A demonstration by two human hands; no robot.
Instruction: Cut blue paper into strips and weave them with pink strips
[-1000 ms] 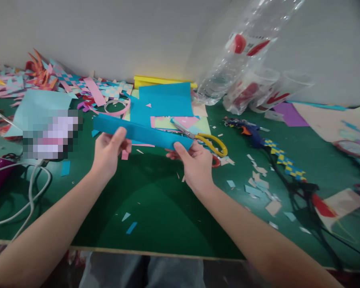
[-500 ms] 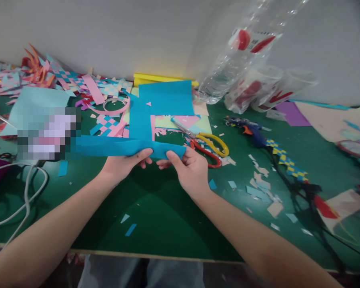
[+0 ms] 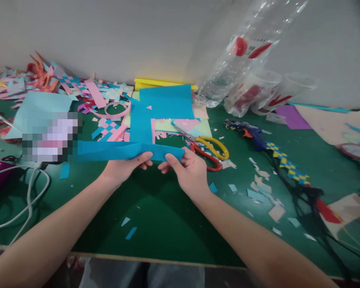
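A long blue paper strip point(image 3: 108, 150) stretches level above the green table, held by both hands. My left hand point(image 3: 129, 165) pinches it near the middle, thumb in front and fingers behind. At the strip's right end, my right hand point(image 3: 189, 168) grips it between thumb and fingers. Just beyond lie blue paper sheets point(image 3: 166, 102), partly covered by the strip. Scissors with one yellow and one red handle point(image 3: 210, 146) rest behind my right hand, their blades pointing back and left.
A phone point(image 3: 52, 138) with a white cable point(image 3: 30, 196) is at left. Paper scraps and woven strips point(image 3: 108, 88) pile along the wall. A plastic bottle point(image 3: 228, 68) and cups point(image 3: 285, 92) stand at the back right. A glue gun point(image 3: 253, 134) lies right.
Both hands still hold the blue strip, almost in the same place on it. The whole view has shifted slightly, so things appear a little lower.
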